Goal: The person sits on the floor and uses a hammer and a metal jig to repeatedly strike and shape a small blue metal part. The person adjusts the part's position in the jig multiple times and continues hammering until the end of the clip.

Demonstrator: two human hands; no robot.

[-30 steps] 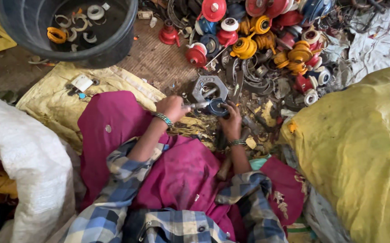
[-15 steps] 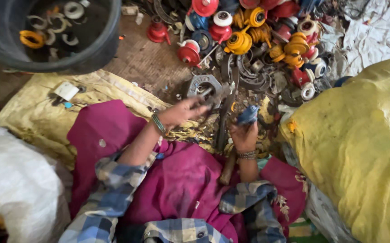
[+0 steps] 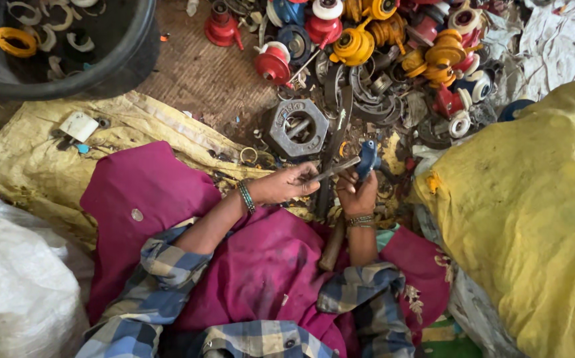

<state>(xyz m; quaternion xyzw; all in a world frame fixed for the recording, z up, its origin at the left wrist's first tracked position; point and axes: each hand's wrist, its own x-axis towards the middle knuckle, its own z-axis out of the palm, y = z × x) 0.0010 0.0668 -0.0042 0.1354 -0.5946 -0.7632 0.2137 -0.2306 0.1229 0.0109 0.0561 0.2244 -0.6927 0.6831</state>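
Observation:
My left hand (image 3: 287, 184) grips a thin metal rod tool (image 3: 335, 168) that points right toward my other hand. My right hand (image 3: 357, 193) holds a small blue plastic part (image 3: 367, 158) upright, and the rod's tip is next to it. Both hands hover over my lap in magenta cloth (image 3: 261, 265). Just beyond them a grey hexagonal metal block (image 3: 295, 127) lies on the ground. A wooden handle (image 3: 332, 244) rests between my forearms.
A heap of red, yellow, white and blue plastic spools (image 3: 393, 40) lies ahead. A black tub (image 3: 68, 46) with rings stands at top left. A yellow sack (image 3: 532, 199) is at right, a white sack (image 3: 15, 285) at left, a yellow sheet (image 3: 42, 166) underneath.
Both hands have drawn back from the hexagonal block toward my lap. The right hand has lifted the blue part and the left hand has brought the rod up to it.

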